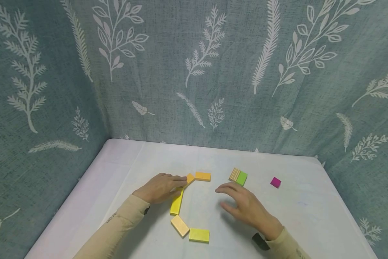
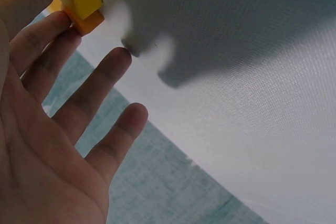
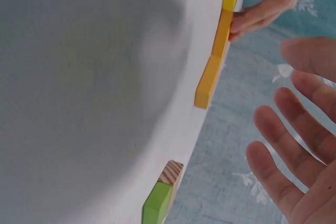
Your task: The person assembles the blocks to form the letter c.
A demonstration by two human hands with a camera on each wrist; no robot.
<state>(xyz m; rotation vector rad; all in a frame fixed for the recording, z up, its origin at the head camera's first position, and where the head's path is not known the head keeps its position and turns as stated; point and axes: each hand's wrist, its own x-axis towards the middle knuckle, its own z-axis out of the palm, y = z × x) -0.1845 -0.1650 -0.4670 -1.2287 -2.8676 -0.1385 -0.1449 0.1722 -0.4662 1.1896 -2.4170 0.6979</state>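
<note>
Blocks form an open curve on a white surface (image 1: 297, 216): an end orange block (image 1: 202, 176), a middle orange block (image 1: 190, 178), a long yellow block (image 1: 176, 203), a tan block (image 1: 179, 226) and a short yellow block (image 1: 199, 235). The person's left hand (image 1: 163, 187) lies at the outer side of the curve, fingers extended and touching the middle orange block without closing round it; the right hand (image 1: 243, 205) hovers inside, relaxed, holding nothing. The likeliest mishap is a knock: too firm a push from the left fingertips could slide the middle orange block inward and open its joints with both neighbours. The right hand, near a green block (image 1: 241, 178) with a striped block (image 1: 234, 174) against it, could brush them askew if lowered carelessly. A magenta block (image 1: 275, 182) sits well apart to the right. In the head view, the left hand covers the joint between orange and yellow; the left wrist view crops both at its top edge, so the thumb's contact is uncertain. The right wrist view cuts off the green block, and whether green and striped are separate pieces is unclear.
</note>
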